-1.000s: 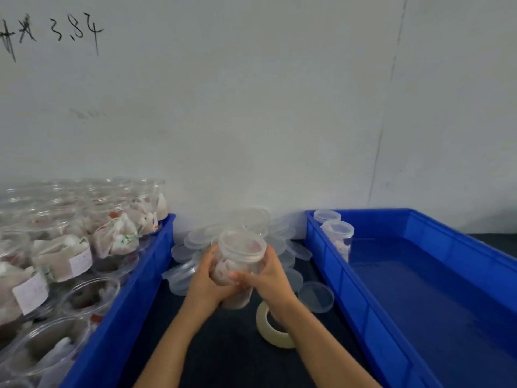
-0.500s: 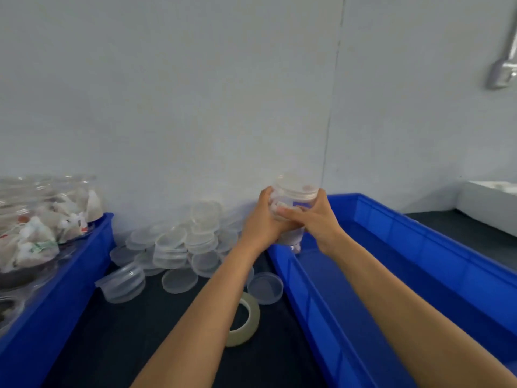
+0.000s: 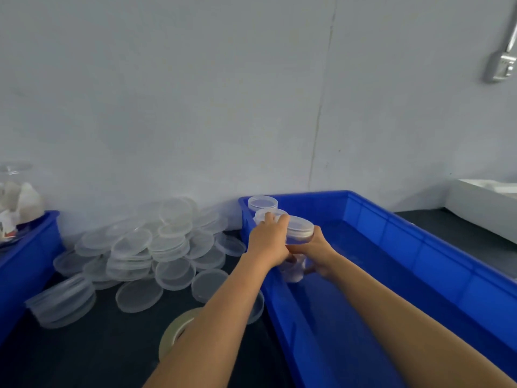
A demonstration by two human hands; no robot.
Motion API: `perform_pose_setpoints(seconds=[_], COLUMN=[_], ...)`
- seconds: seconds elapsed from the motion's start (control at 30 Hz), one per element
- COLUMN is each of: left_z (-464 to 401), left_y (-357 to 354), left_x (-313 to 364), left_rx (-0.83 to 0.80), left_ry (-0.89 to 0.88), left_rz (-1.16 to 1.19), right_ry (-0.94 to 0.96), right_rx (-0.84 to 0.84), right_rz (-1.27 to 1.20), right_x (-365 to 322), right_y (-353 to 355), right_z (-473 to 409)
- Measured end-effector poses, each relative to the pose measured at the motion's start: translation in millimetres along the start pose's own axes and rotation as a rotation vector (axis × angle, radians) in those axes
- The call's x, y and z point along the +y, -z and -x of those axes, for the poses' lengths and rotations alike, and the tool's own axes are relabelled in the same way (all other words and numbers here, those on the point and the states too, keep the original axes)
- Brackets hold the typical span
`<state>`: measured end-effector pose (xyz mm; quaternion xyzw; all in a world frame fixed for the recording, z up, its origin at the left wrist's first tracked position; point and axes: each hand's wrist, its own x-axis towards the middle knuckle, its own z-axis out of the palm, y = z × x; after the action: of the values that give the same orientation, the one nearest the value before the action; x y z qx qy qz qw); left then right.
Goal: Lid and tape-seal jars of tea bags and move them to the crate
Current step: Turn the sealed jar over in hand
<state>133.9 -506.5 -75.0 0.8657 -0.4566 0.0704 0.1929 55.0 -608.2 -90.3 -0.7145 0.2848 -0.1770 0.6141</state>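
Observation:
A lidded clear jar (image 3: 300,228) of tea bags stands low inside the blue crate (image 3: 419,247), near its back left corner. My left hand (image 3: 268,242) grips its left side, fingers up by the lid. My right hand (image 3: 316,252) holds its right side and lower part. Two more lidded jars (image 3: 263,204) stand just behind it in the corner. A roll of clear tape (image 3: 176,331) lies on the dark table, partly hidden by my left forearm.
A heap of clear loose lids (image 3: 156,245) lies against the wall between the crates. A second blue crate (image 3: 25,247) at the left edge holds open jars of tea bags (image 3: 19,197). A white tray (image 3: 486,205) sits at the far right.
Both hands carried the jar from over the table to the right and lowered it into the crate beside the other jars. The view turned right with them.

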Motion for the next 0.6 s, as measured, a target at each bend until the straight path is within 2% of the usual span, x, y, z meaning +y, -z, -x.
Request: perform_pose_setpoints(seconds=[0.1,0.37,0.6], left_z=[-4.2,-2.7,-1.3], left_y=[-5.5,-7.4,-7.7], left_x=[-3.4,0.9,9.1], left_rx=[0.005,-0.079,-0.148], left_ry=[0.000,0.048,0.056], left_rz=[-0.135,-0.261,-0.347], right_ry=[-0.039,-0.035,-0.094], right_rx=[-0.055,-0.190,-0.211], right_rz=[0.042,0.162,0.162], right_x=[0.4,-2.0,-6.5], right_y=[-0.1,-0.7,-7.7], right_z=[-7.1,-0.7,5.5])
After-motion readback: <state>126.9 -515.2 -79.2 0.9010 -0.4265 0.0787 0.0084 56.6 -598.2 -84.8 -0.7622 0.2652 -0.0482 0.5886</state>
